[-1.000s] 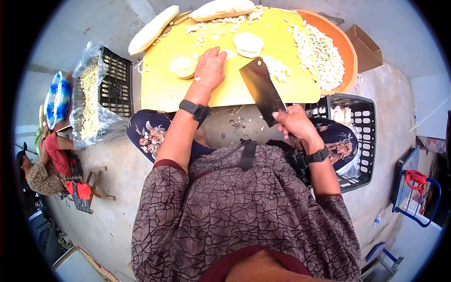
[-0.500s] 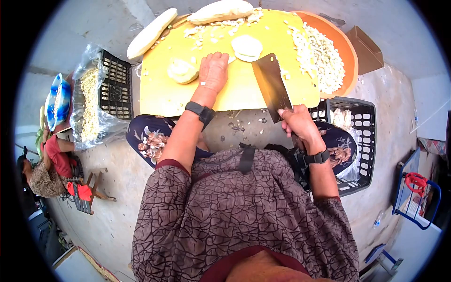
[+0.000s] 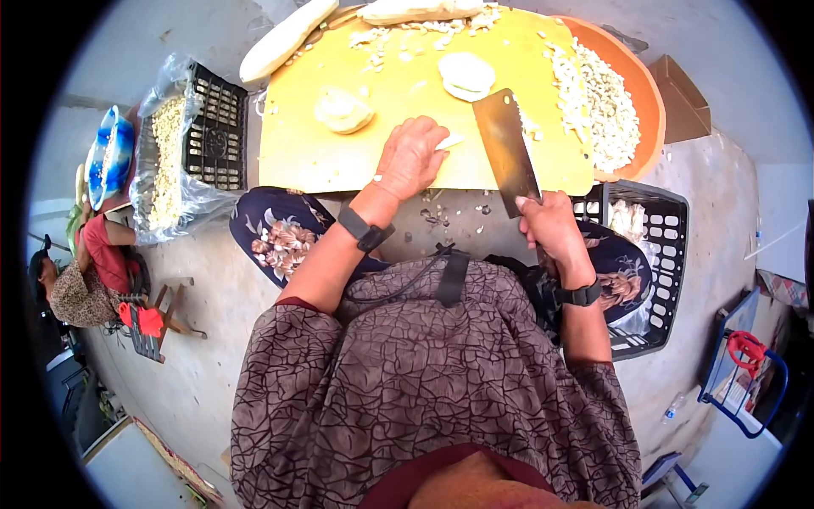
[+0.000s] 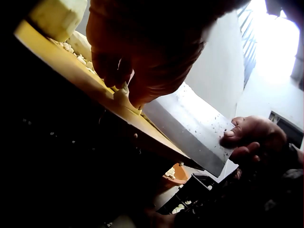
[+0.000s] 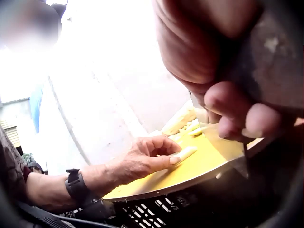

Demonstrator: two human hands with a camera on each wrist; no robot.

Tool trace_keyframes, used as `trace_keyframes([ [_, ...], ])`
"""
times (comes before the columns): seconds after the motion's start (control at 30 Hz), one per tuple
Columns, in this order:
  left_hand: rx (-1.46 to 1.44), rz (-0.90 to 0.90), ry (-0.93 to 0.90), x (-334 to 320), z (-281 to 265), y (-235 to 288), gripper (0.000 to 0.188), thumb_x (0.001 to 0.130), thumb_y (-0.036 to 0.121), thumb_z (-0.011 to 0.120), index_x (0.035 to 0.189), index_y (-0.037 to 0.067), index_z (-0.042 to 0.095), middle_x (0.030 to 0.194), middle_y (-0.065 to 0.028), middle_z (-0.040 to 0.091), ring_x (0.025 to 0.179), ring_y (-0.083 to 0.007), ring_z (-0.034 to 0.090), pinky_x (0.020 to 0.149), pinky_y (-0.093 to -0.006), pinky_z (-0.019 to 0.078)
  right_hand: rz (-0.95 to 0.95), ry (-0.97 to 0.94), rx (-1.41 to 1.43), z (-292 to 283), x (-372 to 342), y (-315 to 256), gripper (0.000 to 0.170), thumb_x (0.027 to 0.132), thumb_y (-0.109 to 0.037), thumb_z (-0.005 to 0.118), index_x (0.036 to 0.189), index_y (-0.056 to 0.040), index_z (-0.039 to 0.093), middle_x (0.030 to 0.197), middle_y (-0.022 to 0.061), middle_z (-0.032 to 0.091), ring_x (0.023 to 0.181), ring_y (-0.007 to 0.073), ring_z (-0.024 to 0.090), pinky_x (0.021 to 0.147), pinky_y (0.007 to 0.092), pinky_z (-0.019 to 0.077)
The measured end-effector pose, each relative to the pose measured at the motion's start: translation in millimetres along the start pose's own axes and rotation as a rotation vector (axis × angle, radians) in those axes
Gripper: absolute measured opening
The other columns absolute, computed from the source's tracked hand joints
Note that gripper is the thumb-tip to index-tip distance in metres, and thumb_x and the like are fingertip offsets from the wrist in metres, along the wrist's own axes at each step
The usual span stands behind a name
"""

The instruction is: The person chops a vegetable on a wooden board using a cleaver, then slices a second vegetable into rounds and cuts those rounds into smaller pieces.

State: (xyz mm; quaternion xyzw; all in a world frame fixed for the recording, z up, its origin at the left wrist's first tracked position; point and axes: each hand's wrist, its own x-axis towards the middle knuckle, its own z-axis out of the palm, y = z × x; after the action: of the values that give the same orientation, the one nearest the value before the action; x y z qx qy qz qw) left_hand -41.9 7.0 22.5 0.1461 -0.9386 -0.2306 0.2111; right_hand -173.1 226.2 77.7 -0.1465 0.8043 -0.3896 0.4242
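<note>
My left hand (image 3: 411, 157) is near the front edge of a yellow cutting board (image 3: 297, 161). Between thumb and fingers it pinches a pale vegetable strip (image 5: 186, 153), which lies along the board. My right hand (image 3: 551, 225) grips a cleaver (image 3: 506, 140) at the handle end, its wide blade reaching over the board to the right of the strip. In the left wrist view the blade (image 4: 185, 126) stands close beside the left fingertips. Behind the left hand sits a cut pale vegetable chunk (image 3: 343, 112); a second chunk (image 3: 466, 76) lies farther back, beyond the blade's tip.
Long peeled vegetables (image 3: 288, 38) lie along the board's back. Diced pieces fill an orange basin (image 3: 649, 110) at the right. Black crates flank the board, the right crate (image 3: 670, 280) beside my knee. Another person (image 3: 80, 293) sits at far left near a blue bowl (image 3: 110, 157).
My left hand has moved away from the left chunk toward the board's front edge, bringing the strip along. The cleaver has shifted slightly right, still in my right hand.
</note>
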Motion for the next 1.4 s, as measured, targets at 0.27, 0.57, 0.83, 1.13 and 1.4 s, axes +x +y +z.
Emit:
trace_keyframes([
  [0.27, -0.085, -0.033, 0.125, -10.6, 15.8, -5.9, 0.022, 0.077, 0.007, 0.068, 0.100, 0.006, 0.066, 0.095, -0.0107, 0.062, 0.093, -0.0315, 0.058, 0.085, -0.0412, 0.0474, -0.233, 0.158, -0.539, 11.8, -9.1, -21.8, 0.032, 0.087, -0.024, 0.065, 0.076, 0.0063, 0.066, 0.072, 0.0275, 0.062, 0.075, 0.0435, 0.063, 0.072, 0.0479, 0.0493],
  [0.57, -0.068, -0.047, 0.184, -14.5, 20.9, -2.6, 0.021, 0.078, 0.005, 0.067, 0.099, 0.007, 0.067, 0.096, -0.0077, 0.065, 0.095, -0.0277, 0.060, 0.085, -0.0384, 0.0466, -0.326, 0.190, -0.757, 22.6, -11.5, -25.4, 0.030, 0.087, -0.023, 0.065, 0.077, 0.0051, 0.067, 0.073, 0.0268, 0.063, 0.075, 0.0446, 0.064, 0.072, 0.0483, 0.0511],
  [0.83, -0.139, -0.038, 0.217, -13.7, 23.4, -3.0, 0.016, 0.078, 0.004, 0.068, 0.093, 0.004, 0.064, 0.091, -0.0101, 0.062, 0.090, -0.0307, 0.061, 0.081, -0.0403, 0.0492, -0.249, 0.170, -0.703, 21.8, -18.0, -47.2, 0.029, 0.088, -0.023, 0.065, 0.078, 0.0040, 0.067, 0.073, 0.0267, 0.063, 0.075, 0.0442, 0.064, 0.071, 0.0483, 0.0512],
  [1.13, -0.158, -0.022, 0.223, -14.3, 24.2, -4.6, 0.014, 0.078, 0.004, 0.069, 0.089, 0.003, 0.062, 0.087, -0.0115, 0.060, 0.087, -0.0319, 0.060, 0.079, -0.0411, 0.0499, -0.340, 0.125, -0.908, 34.8, -0.8, -40.0, 0.030, 0.087, -0.022, 0.065, 0.075, 0.0050, 0.068, 0.073, 0.0275, 0.064, 0.077, 0.0435, 0.066, 0.073, 0.0475, 0.0528],
  [1.4, -0.231, -0.026, 0.170, -14.1, 16.6, -5.5, 0.016, 0.077, 0.001, 0.066, 0.092, 0.003, 0.062, 0.089, -0.0126, 0.059, 0.089, -0.0324, 0.060, 0.079, -0.0408, 0.0502, -0.275, 0.143, -0.843, 41.6, 14.0, -44.3, 0.028, 0.086, -0.021, 0.064, 0.076, 0.0049, 0.070, 0.079, 0.0286, 0.065, 0.080, 0.0443, 0.065, 0.076, 0.0481, 0.0521],
])
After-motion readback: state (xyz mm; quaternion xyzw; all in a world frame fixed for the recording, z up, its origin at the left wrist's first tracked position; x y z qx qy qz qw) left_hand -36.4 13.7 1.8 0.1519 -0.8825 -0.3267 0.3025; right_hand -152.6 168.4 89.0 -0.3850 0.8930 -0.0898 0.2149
